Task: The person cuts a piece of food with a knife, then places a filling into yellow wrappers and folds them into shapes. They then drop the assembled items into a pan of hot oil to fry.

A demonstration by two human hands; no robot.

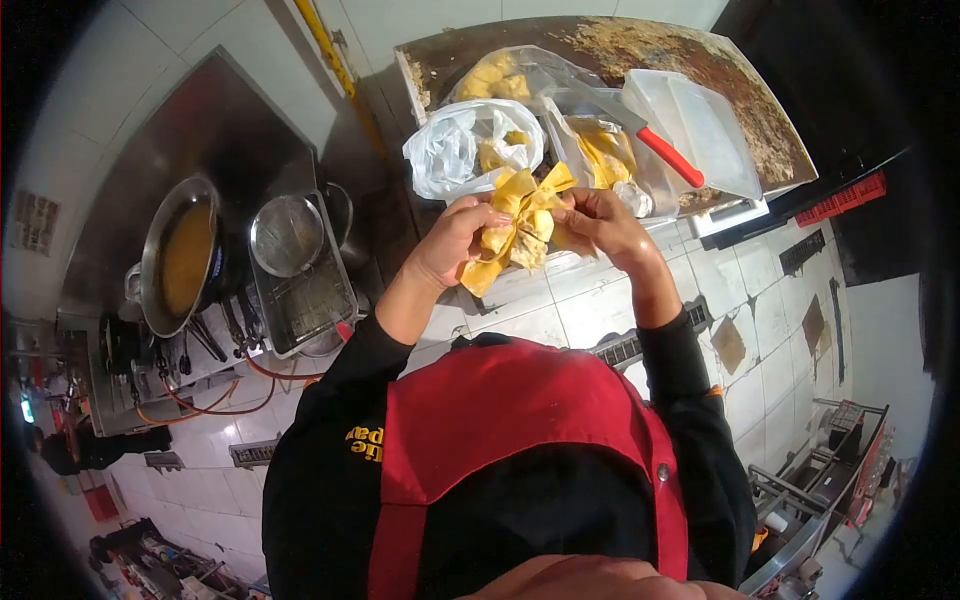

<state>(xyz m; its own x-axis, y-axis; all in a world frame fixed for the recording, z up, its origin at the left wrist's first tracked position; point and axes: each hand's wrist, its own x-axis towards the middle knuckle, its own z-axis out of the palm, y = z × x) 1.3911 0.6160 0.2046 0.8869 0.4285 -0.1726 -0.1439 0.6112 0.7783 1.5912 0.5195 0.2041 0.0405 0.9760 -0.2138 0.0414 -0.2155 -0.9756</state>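
Both hands are raised in front of the apron, holding a bunch of soft yellow dough wrappers (520,215) that look like folded wontons with pale lumps among them. My left hand (455,240) grips the bunch from its left side, thumb over the top. On the opposite side, the fingers of my right hand (608,228) pinch the edge of a wrapper. Just beyond stand a white plastic bag (440,150) with yellow pieces inside and a clear container (655,180) holding flat yellow sheets. A knife with a red handle (670,156) lies across that container.
A clear bag of yellow pieces (490,78) and a translucent lid (700,130) sit on the worn table (640,42). Leftward are a wok of brown oil (180,262), a round strainer (287,235) and a metal tray (312,300). Another person (90,450) is at far left.
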